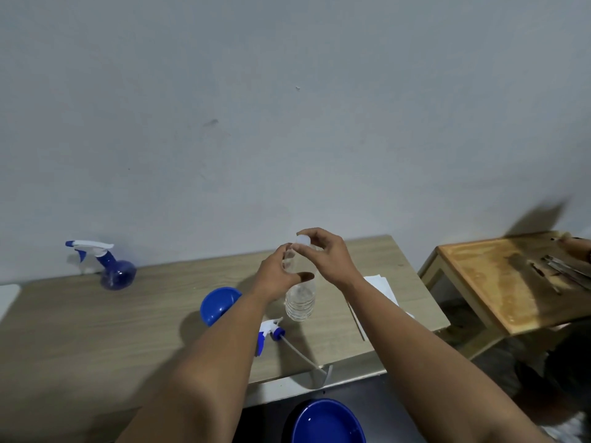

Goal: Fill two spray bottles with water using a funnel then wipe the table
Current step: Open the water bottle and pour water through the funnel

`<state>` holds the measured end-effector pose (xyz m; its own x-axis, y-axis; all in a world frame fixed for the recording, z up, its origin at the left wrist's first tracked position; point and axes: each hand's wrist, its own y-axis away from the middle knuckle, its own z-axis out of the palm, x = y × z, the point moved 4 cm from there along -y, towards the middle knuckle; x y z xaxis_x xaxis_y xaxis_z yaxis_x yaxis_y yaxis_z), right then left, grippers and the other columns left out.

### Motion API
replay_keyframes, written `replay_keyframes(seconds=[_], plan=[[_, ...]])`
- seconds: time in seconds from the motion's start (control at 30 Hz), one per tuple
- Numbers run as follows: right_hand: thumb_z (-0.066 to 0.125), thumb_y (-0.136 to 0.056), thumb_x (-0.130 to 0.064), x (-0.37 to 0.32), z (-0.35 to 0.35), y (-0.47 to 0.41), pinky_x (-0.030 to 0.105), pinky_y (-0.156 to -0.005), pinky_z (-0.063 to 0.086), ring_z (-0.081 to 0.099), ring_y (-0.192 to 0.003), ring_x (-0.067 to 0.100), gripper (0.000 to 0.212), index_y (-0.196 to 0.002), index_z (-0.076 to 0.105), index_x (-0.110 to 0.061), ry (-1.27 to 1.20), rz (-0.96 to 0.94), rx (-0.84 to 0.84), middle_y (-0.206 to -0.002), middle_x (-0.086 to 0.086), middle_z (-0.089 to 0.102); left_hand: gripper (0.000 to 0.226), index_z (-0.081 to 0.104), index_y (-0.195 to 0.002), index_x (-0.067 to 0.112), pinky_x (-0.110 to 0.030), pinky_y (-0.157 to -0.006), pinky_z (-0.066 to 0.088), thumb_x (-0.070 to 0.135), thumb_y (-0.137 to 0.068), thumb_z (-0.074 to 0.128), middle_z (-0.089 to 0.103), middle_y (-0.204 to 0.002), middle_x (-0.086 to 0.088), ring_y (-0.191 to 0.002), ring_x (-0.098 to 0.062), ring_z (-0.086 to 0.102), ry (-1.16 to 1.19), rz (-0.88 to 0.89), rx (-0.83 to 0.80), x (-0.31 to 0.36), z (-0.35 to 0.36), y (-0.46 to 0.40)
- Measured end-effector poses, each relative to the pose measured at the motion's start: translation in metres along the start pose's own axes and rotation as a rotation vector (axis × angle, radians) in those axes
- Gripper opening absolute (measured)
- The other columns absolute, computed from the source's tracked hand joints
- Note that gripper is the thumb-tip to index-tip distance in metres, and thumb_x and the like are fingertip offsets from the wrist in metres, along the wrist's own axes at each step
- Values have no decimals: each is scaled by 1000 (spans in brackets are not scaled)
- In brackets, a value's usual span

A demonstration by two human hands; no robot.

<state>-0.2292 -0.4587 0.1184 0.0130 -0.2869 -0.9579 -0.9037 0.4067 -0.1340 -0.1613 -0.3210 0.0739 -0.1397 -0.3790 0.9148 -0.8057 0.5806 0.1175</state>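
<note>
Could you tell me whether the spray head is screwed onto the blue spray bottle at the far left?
Yes, the white and blue spray head sits on top of the blue spray bottle, which stands upright near the wall.

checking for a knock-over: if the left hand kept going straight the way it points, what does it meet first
The left hand points at the clear water bottle and seems already on its neck, so it would meet that first; depth is unclear.

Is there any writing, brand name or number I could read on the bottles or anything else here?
None can be read.
Clear water bottle: no label shows.
Blue spray bottle: no print shows.
Loose spray head: no markings visible.
White paper on the table: looks blank.
</note>
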Motion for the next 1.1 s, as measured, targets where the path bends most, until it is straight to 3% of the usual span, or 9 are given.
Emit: replay_keyframes(seconds=[0.17, 0.27, 0.4, 0.5, 0.6, 0.77, 0.87, 0.97, 1.1], plan=[[89, -85, -13, 0, -6, -3, 20, -86, 54, 67, -93, 6, 38, -116, 68, -7, 9, 47, -59, -103, -3, 72, 90, 46, -143, 35, -39, -105, 50, 44, -66, 92, 56, -140, 12, -126, -13, 55, -1, 0, -10, 1, 0, 0], [85, -88, -8, 0, -5, -7, 22, -82, 54, 65, -86, 7, 28, -109, 67, -2, 15, 42, -50, -96, 1, 70, 89, 47, -142, 36, -40, -104, 51, 45, -66, 92, 56, -139, 11, -125, -13, 55, -6, -5, -15, -1, 0, -1], [80, -91, -9, -5, -3, -4, 14, -84, 50, 64, -87, -6, 38, -127, 67, -11, 30, 55, -107, -99, -5, 69, 89, 47, -143, 35, -41, -106, 49, 44, -67, 92, 56, -138, 13, -125, -12, 55, 3, -11, -9, -2, -1, -3], [88, -86, -19, -4, 1, -4, 21, -84, 53, 65, -90, 6, 38, -115, 64, -12, 26, 35, -30, -101, 1, 69, 85, 50, -139, 36, -41, -107, 49, 44, -66, 92, 57, -139, 12, -125, -10, 55, 2, -23, -9, -2, 0, -4], [81, -92, -13, -4, -1, -6, 24, -88, 50, 65, -91, 5, 26, -114, 68, -11, 18, 37, -69, -101, -4, 71, 91, 47, -142, 36, -45, -108, 48, 48, -64, 92, 55, -143, 10, -127, -13, 55, 1, -27, -18, -2, 0, -4], [88, -86, -16, -6, -3, -6, 19, -79, 52, 62, -84, 7, 40, -113, 62, -4, 6, 51, -49, -98, 2, 67, 84, 50, -138, 36, -42, -108, 48, 43, -66, 92, 56, -141, 10, -128, -13, 55, 3, -34, -19, -1, 0, -3], [82, -91, -10, -5, -4, -9, 25, -87, 54, 68, -91, 10, 30, -117, 69, -5, -11, 58, -116, -102, 5, 73, 91, 47, -142, 35, -42, -107, 48, 47, -64, 92, 56, -138, 12, -126, -12, 55, 2, -43, -11, -4, -2, -3], [84, -88, -15, -6, -3, -8, 28, -94, 58, 73, -102, 16, 40, -123, 65, -15, 5, 58, -148, -111, 7, 77, 94, 46, -145, 34, -45, -109, 47, 46, -64, 93, 56, -142, 12, -129, -13, 54, 10, -42, -20, -4, 0, -3], [87, -86, -13, -6, -5, -12, 38, -98, 58, 73, -107, 27, 32, -111, 68, -5, 31, 27, -99, -111, 12, 76, 87, 48, -141, 35, -44, -107, 49, 44, -66, 92, 57, -140, 11, -126, -13, 56, -3, -43, -27, -3, 1, -5]])
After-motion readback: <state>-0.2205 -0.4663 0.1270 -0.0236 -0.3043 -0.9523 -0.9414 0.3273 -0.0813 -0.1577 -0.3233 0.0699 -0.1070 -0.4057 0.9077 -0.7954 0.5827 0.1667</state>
